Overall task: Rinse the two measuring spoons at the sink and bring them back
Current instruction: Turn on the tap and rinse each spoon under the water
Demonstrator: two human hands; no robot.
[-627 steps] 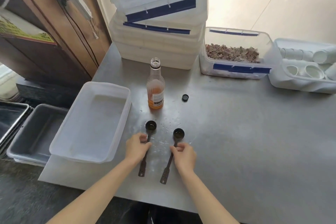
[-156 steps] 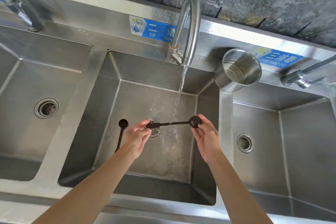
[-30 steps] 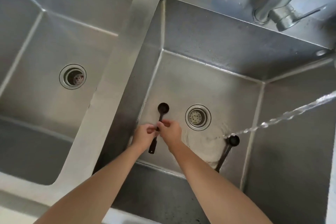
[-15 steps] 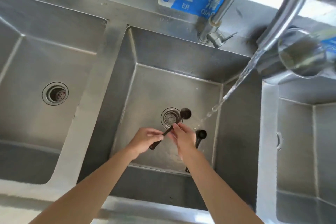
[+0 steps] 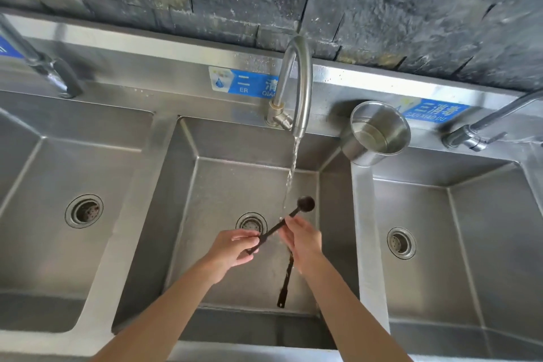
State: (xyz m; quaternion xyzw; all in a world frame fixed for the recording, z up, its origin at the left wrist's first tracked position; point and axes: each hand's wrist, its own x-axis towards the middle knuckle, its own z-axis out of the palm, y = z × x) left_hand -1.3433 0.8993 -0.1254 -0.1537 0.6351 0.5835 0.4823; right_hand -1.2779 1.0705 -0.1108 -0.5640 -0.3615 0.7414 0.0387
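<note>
While water runs, both hands hold one spoon — seemingly.

Both measuring spoons are black — the held spoon and the spoon lying in the basin. The sink, its tap and the cup at the back edge are plain silver-grey steel. Two labels on the backsplash are blue with white characters. The wall is dark grey stone — mottled, with yellowish patches.
</note>
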